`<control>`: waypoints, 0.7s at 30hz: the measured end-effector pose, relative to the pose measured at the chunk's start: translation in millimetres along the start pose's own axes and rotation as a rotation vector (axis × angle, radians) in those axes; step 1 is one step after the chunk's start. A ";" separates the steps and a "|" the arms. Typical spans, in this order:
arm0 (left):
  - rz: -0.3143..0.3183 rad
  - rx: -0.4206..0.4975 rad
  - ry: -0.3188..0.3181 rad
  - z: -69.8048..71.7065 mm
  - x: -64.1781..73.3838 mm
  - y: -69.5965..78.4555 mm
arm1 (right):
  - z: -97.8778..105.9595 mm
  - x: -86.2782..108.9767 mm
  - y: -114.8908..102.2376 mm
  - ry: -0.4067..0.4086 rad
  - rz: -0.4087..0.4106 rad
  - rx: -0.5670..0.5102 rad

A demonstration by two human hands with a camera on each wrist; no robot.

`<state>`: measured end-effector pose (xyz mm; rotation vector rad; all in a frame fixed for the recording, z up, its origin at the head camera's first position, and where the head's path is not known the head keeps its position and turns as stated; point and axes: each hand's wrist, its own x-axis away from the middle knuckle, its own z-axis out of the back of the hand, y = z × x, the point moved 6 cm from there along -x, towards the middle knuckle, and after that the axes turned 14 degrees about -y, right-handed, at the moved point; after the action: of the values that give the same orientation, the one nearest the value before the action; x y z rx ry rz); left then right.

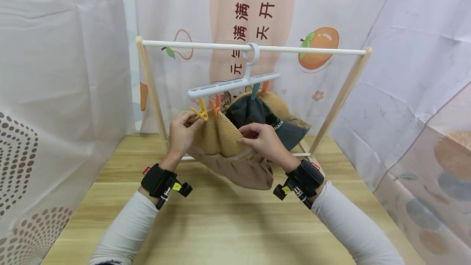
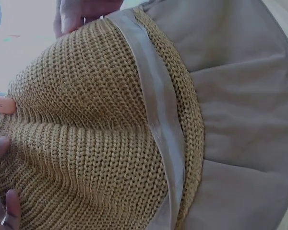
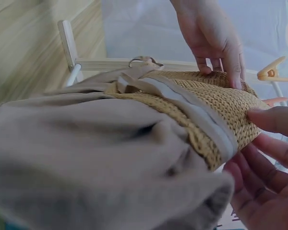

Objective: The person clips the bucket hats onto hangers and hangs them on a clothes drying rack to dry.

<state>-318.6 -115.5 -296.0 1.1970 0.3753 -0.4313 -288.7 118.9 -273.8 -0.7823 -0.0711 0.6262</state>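
In the head view a straw-coloured knitted sun hat (image 1: 229, 134) with a beige cloth brim (image 1: 243, 173) hangs from a white clip hanger (image 1: 235, 85). An orange clip (image 1: 215, 105) bites its crown, and a yellow clip (image 1: 200, 110) sits just above the fingers of my left hand (image 1: 182, 132). That hand pinches the crown's left side between thumb and fingers. My right hand (image 1: 264, 137) pinches the opposite side, its thumb (image 3: 273, 120) on the weave in the right wrist view. Ribbed knit and a pale inner band (image 2: 156, 100) fill the left wrist view.
Behind the hat, a dark cap (image 1: 254, 113) hangs from a teal clip (image 1: 255, 91). Another straw-coloured piece (image 1: 276, 104) hangs by a second orange clip (image 1: 264, 88). The hanger hooks over the white rod (image 1: 312, 50) of a wooden rack (image 1: 340, 101) on a wooden table (image 1: 220, 224). Printed curtains surround it.
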 end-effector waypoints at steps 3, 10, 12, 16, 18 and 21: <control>-0.001 -0.016 0.026 2.3 -0.9 1.2 | -2.3 0.2 3.9 0.016 0.016 -0.004; 0.003 0.005 0.080 9.0 -3.0 -4.7 | -12.4 -2.2 9.8 0.037 0.040 -0.042; 0.010 0.008 0.101 10.7 0.1 -8.9 | -16.6 -2.8 10.9 0.042 0.040 -0.046; 0.034 0.031 0.123 13.2 7.3 -18.3 | -23.6 -4.7 15.5 0.068 0.028 -0.017; 0.043 0.037 0.115 12.7 9.8 -23.3 | -24.9 -6.2 17.8 0.098 0.008 0.008; 0.059 0.025 0.075 8.6 13.3 -30.7 | -26.1 -8.8 20.1 0.143 -0.013 0.031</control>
<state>-322.4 -134.5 -324.6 1.2479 0.3989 -0.3419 -298.5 108.3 -304.7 -0.7941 0.0642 0.5566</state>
